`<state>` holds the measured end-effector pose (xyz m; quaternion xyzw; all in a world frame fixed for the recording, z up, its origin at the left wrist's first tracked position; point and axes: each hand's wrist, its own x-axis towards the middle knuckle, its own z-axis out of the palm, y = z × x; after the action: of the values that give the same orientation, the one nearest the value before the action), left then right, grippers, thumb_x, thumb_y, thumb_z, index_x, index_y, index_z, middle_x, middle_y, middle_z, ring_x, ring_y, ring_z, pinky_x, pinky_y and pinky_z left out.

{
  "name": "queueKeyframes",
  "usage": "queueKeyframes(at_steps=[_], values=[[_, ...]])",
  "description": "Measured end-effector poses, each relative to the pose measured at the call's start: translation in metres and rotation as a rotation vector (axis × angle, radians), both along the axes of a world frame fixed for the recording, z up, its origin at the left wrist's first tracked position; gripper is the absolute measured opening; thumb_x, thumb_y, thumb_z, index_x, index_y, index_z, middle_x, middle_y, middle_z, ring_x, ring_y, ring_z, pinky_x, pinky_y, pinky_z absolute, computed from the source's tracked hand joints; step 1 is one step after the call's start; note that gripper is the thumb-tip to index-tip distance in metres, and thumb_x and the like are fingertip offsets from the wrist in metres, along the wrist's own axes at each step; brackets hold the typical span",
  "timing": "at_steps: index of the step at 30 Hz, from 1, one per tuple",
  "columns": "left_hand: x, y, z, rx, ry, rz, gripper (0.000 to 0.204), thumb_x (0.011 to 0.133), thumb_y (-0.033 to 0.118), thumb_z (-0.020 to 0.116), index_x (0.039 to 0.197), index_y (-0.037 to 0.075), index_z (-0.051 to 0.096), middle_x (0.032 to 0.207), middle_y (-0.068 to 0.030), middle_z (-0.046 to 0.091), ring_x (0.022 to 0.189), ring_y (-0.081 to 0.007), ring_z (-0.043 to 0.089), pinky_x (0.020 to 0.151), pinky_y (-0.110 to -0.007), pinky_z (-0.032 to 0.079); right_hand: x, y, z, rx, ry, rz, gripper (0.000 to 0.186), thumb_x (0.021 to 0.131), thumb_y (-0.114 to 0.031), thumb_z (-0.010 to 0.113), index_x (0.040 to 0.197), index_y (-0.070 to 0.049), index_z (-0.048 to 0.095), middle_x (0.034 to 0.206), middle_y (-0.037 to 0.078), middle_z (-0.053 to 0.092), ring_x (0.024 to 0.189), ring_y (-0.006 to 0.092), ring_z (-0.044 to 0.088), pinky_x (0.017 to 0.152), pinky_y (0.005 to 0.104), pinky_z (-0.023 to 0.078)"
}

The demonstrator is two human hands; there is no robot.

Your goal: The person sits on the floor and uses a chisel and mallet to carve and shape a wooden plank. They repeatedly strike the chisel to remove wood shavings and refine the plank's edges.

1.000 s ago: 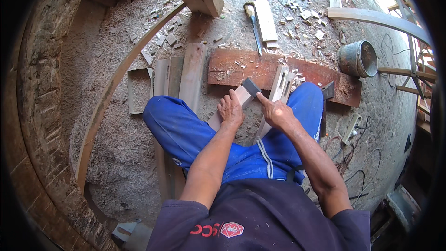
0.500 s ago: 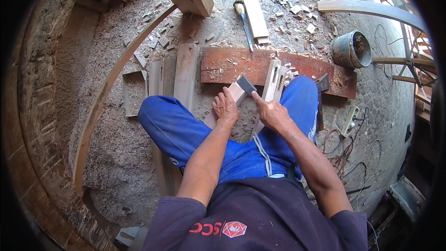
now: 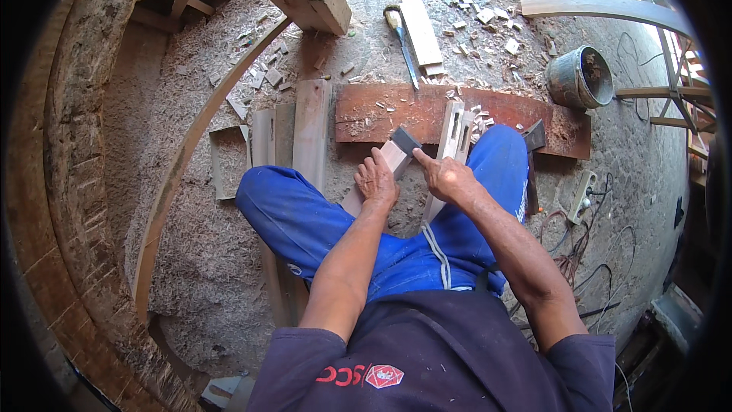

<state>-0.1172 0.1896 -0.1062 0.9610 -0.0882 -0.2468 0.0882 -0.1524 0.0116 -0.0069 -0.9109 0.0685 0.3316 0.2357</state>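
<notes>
My left hand (image 3: 376, 181) is wrapped round a pale wooden piece (image 3: 394, 157), which slants up from between my legs. Across its far end lies a dark grey rectangular block (image 3: 405, 140). My right hand (image 3: 448, 175) is closed at the block's right edge, its index finger touching it; the thumb side is partly hidden. Just beyond that hand, a slotted wooden piece (image 3: 453, 137) leans against a reddish-brown plank (image 3: 374, 116). A chisel (image 3: 401, 43) rests on the floor, its tip near the plank, beside a pale board (image 3: 422, 34).
A metal bucket (image 3: 581, 80) lies tipped at the right. A power strip (image 3: 582, 197) and tangled cords are by my right knee. Left stand wooden boards (image 3: 310, 130), a shallow tray (image 3: 229, 162) and a curved strip (image 3: 187, 160). Wood chips (image 3: 486, 15) litter the floor.
The dark grey block has shifted slightly left and away, and now lies more squarely over the wooden piece's end. My right hand moved with it. The whole view has shifted a little.
</notes>
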Motion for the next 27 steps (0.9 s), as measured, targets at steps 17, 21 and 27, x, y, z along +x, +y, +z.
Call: queueKeyframes(at_steps=[17,21,27], values=[[0.000,-0.001,-0.003,0.019,-0.019,0.031,0.101,0.068,0.014,0.083,0.151,0.002,0.027,0.127,-0.0218,0.054,0.120,-0.0409,0.054,0.101,-0.054,0.044,-0.005,-0.007,0.014,-0.032,-0.033,0.037,0.049,0.106,-0.026,0.042,0.154,-0.023,0.044,0.097,0.025,0.073,0.090,0.0421,0.073,0.077,0.0537,0.059],[0.007,0.000,0.002,0.023,-0.025,0.025,0.099,0.069,0.014,0.083,0.150,0.002,0.027,0.127,-0.0223,0.054,0.120,-0.0423,0.055,0.101,-0.055,0.044,-0.004,-0.006,0.020,-0.013,-0.054,0.045,0.050,0.104,-0.022,0.043,0.154,-0.023,0.044,0.097,0.025,0.073,0.090,0.0415,0.073,0.078,0.0544,0.058],[0.002,0.000,-0.002,0.024,-0.077,0.015,0.104,0.066,0.017,0.088,0.151,0.001,0.029,0.130,-0.0198,0.054,0.123,-0.0390,0.053,0.103,-0.054,0.042,-0.006,0.002,-0.007,0.058,-0.047,-0.021,0.050,0.104,-0.022,0.041,0.153,-0.020,0.044,0.094,0.026,0.072,0.091,0.0427,0.072,0.082,0.0533,0.058]])
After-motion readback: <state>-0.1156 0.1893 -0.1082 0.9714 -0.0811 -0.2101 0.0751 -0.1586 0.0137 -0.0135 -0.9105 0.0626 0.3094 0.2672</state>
